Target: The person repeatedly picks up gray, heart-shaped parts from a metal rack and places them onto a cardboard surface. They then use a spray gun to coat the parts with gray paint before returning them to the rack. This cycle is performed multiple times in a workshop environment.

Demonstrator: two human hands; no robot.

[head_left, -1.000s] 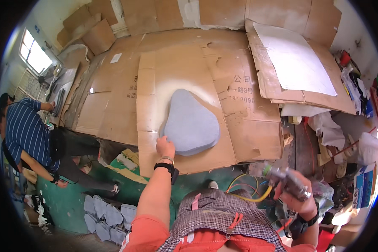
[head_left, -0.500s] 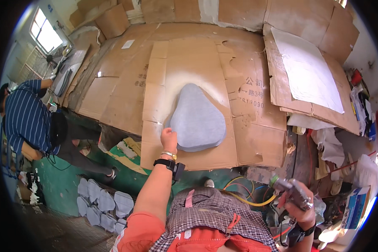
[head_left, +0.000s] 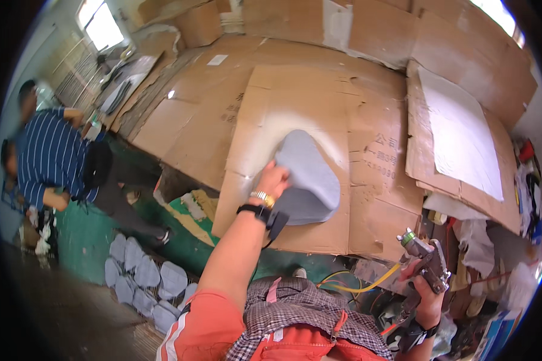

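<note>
A white-striped red top (head_left: 215, 320), a checked apron (head_left: 298, 299), a gold wristband (head_left: 262, 197) and black wrist straps (head_left: 254, 210) are worn.

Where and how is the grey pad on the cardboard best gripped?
Probably by the left edge of the grey pad, coming from the left to pinch its thickness: it is a thick, rounded slab without a visible handle. The left hand is at that edge, while the right hand holds a spray gun.

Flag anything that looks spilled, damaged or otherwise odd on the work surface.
A pale haze discolours the cardboard along the far and left sides of the grey pad, possibly overspray. The board under the white sheet has a ragged left edge, so it looks worn.
</note>
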